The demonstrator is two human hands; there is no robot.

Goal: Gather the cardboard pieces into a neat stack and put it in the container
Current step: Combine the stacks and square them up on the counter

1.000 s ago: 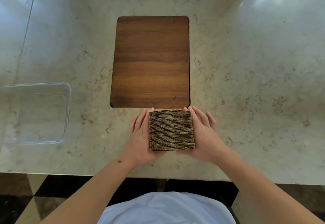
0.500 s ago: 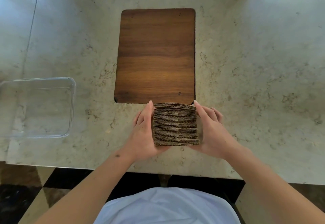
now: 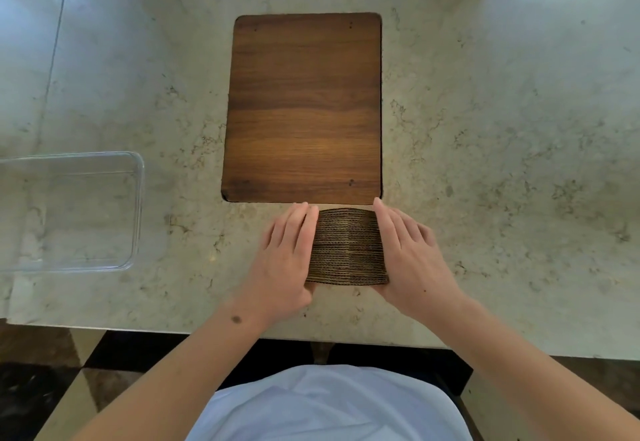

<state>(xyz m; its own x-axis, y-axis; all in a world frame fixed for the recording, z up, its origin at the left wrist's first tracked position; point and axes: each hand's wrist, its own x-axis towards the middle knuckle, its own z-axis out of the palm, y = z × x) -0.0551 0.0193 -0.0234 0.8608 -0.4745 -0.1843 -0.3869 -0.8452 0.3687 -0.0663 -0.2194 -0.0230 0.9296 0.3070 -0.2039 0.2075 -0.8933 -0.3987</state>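
Note:
A thick stack of brown corrugated cardboard pieces stands on edge on the marble counter, just in front of the wooden board. My left hand presses flat against the stack's left side and my right hand presses against its right side, so the stack is squeezed between both palms. The ridged edges of the pieces face up and look evenly aligned. The clear plastic container sits to the far left, apart from the stack, with nothing visible inside.
A dark wooden board lies on the counter directly behind the stack. The counter's front edge runs just below my wrists, with dark floor tiles beneath.
The stack stays pressed between both hands; my fingers have straightened flatter along its sides. The view has shifted slightly, so the board and container sit a little differently in frame.

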